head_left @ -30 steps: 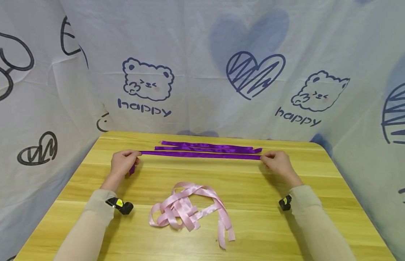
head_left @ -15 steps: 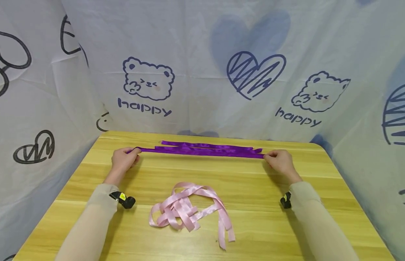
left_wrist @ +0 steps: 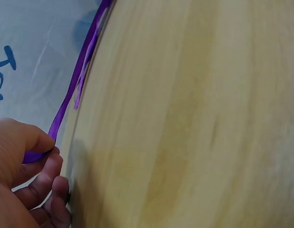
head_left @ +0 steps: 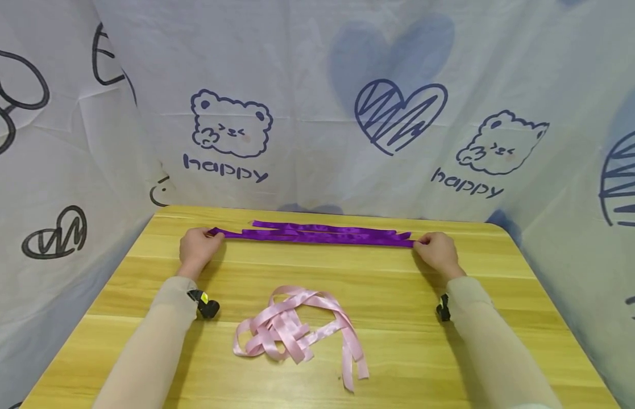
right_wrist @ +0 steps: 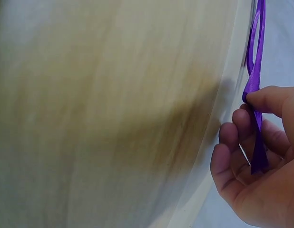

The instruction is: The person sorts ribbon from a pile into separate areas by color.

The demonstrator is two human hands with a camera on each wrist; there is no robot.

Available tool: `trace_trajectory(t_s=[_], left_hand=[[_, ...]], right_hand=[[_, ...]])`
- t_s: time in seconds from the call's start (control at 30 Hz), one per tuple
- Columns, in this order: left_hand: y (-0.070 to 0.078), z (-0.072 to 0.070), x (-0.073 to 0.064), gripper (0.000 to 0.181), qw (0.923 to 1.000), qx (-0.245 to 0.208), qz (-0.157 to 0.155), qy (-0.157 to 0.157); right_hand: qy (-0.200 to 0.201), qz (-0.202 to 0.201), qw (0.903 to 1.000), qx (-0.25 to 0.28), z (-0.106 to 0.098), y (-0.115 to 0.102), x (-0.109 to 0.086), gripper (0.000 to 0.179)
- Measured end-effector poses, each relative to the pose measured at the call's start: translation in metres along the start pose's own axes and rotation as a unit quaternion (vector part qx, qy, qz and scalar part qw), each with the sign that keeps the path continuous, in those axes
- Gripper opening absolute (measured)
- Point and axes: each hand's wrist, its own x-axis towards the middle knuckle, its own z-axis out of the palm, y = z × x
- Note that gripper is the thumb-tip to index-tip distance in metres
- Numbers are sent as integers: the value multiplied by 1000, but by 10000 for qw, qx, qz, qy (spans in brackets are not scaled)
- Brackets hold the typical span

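Near the far edge of the tabletop [head_left: 399, 324], a purple ribbon [head_left: 317, 240] is stretched crosswise between two hands. The left hand [head_left: 198, 250] holds it at one side, its fingers [left_wrist: 40, 137] pinching the satin between thumb and forefinger; a short purple length shows behind the thumb in the left wrist view. The right hand [head_left: 436, 253] grips the other side likewise, fingers [right_wrist: 268, 100] closed on the ribbon at thumb and forefinger, the other fingers loosely curled. Past this grip, a free tail of the same ribbon hangs by the palm. The held span appears straight and nearly level across the head view; whether it touches the wood cannot be determined.

Directly behind it, further purple strips [head_left: 322, 228] lie roughly parallel to it, close to the back edge, partly overlapped from this angle. Nearer the person, a pink ribbon [head_left: 286, 326] lies in a loose, looping tangle, two ends trailing towards the front right. Both forearms are covered by pale sleeves [head_left: 148, 341], each with a small black camera [head_left: 208, 307] at the wrist. Behind the tabletop stands a white cloth [head_left: 307, 74] printed with bears, hearts and the word "happy".
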Motion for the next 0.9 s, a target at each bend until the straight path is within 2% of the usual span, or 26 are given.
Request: trace_trajectory(t_s=[0.3,0.63,0.9], left_hand=[[5,6,0,34,9990,439,-21,-18],[10,9,2,40,9980,621,19,-104],[12,11,3,36,9957,928,-13,37]], right_hand=[[-150,224,9993,-250,0,-1,5,30],[-222,466,9974,-499,0,1,7,26],[-213,672,9958,-583,0,-2,7,28]])
